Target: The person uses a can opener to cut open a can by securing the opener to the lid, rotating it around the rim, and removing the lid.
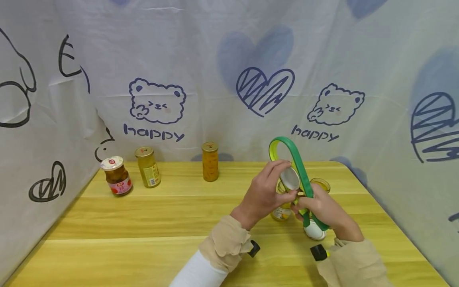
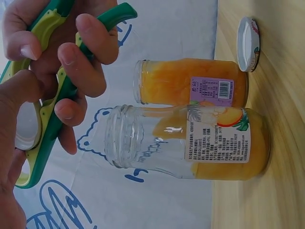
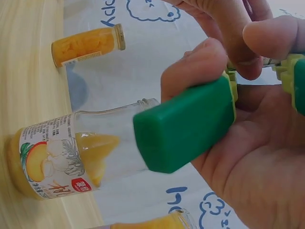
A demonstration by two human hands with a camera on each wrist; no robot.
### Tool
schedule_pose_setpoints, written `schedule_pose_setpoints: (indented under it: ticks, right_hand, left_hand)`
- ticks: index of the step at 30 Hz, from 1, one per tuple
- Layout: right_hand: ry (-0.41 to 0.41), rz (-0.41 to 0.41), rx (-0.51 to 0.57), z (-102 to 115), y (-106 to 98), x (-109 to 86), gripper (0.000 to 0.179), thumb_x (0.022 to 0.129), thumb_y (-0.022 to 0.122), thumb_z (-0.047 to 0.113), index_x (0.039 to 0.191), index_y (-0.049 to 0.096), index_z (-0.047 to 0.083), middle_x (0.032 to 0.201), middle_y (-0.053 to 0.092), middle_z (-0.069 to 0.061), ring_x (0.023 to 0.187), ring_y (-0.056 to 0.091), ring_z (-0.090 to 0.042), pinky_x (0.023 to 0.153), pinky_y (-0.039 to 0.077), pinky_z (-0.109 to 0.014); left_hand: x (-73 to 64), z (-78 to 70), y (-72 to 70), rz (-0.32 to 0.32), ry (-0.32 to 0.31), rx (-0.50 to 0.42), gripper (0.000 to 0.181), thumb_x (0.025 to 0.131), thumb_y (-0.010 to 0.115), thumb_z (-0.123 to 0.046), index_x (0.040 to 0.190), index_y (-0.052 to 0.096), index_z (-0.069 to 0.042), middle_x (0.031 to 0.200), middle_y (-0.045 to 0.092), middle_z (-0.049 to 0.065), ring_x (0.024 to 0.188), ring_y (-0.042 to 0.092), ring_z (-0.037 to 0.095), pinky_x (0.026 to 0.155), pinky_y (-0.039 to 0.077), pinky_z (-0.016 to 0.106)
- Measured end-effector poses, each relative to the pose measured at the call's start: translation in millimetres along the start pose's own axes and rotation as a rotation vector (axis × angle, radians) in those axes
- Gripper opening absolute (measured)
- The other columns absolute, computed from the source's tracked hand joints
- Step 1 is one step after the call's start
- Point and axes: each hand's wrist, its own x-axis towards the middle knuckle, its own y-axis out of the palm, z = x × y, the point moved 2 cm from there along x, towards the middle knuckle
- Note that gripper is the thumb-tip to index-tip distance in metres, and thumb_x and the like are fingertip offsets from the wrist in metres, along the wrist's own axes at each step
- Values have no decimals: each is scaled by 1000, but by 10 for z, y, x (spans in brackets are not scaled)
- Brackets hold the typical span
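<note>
My left hand (image 1: 258, 195) pinches a white jar lid (image 1: 289, 178) between thumb and fingers, its pale inner face showing. The lid sits in the toothed opening of a green and yellow jar opener (image 1: 300, 165). My right hand (image 1: 328, 207) grips that opener, fingers curled round the handles. Below the hands stands a lidless glass jar (image 2: 224, 138) of yellow fruit, upright and partly hidden by my hands in the head view. Another lidless jar (image 2: 190, 81) with orange fruit stands nearby. A second white lid (image 1: 315, 230) lies on the table near them.
Toward the back of the wooden table (image 1: 143, 223) stand a capped orange fruit jar (image 1: 210, 163), a gold-lidded yellow jar (image 1: 148, 169) and a dark jar (image 1: 118, 177) with a white lid. A printed cloth (image 1: 215, 59) hangs behind and at both sides.
</note>
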Motion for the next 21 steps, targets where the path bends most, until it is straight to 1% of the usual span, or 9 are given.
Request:
schedule_pose_setpoints:
  ticks: [4, 9, 13, 17, 19, 20, 21]
  right_hand:
    - [7, 4, 14, 2, -1, -7, 11, 90, 44, -10, 90, 55, -12, 70, 59, 2, 51, 54, -25, 52, 52, -37]
    - [19, 6, 38, 10, -9, -16, 11, 88, 45, -9, 94, 53, -13, 72, 58, 1, 52, 53, -28, 52, 52, -37]
    - [3, 10, 51, 10, -34, -32, 9, 87, 45, -9, 91, 53, -12, 68, 55, -6, 51, 50, -30, 50, 50, -37]
    - [-19, 12, 45, 9, -65, -36, 7, 86, 45, -11, 85, 52, -11, 62, 46, -19, 49, 47, -30, 48, 46, -36]
    - [-13, 4, 34, 8, -82, -38, 5, 86, 46, -10, 83, 50, -11, 60, 43, -23, 47, 46, -30, 47, 45, -36]
    - [-11, -4, 27, 7, -92, -43, 4, 86, 46, -11, 85, 49, -12, 59, 42, -24, 47, 45, -30, 47, 44, -36]
    - [-7, -16, 20, 8, -103, -48, 7, 86, 46, -11, 90, 50, -14, 58, 42, -24, 47, 45, -30, 47, 44, -37]
  left_hand:
    - [10, -4, -14, 6, -9, -3, 59, 82, 86, -19, 130, 58, 0, 127, 65, 13, 109, 71, 18, 97, 56, 16]
    - [23, -12, -33, 11, 1, 9, 58, 81, 86, -19, 130, 59, 0, 126, 66, 13, 107, 72, 17, 96, 56, 15]
    - [35, -16, -54, 26, 20, 8, 59, 81, 86, -20, 130, 59, 0, 126, 66, 13, 107, 72, 17, 97, 55, 14]
    - [43, -9, -78, 49, 25, -12, 61, 82, 87, -23, 131, 59, 0, 128, 65, 13, 109, 70, 17, 98, 54, 14]
    - [44, -6, -84, 63, 20, -20, 61, 82, 87, -23, 132, 59, -1, 129, 65, 12, 110, 70, 17, 98, 54, 14]
    - [44, -7, -84, 72, 16, -23, 61, 83, 87, -24, 132, 59, -1, 129, 65, 12, 110, 70, 17, 98, 54, 14]
    - [42, -6, -80, 82, 10, -25, 61, 83, 87, -23, 132, 59, -2, 129, 65, 11, 110, 70, 17, 98, 55, 14]
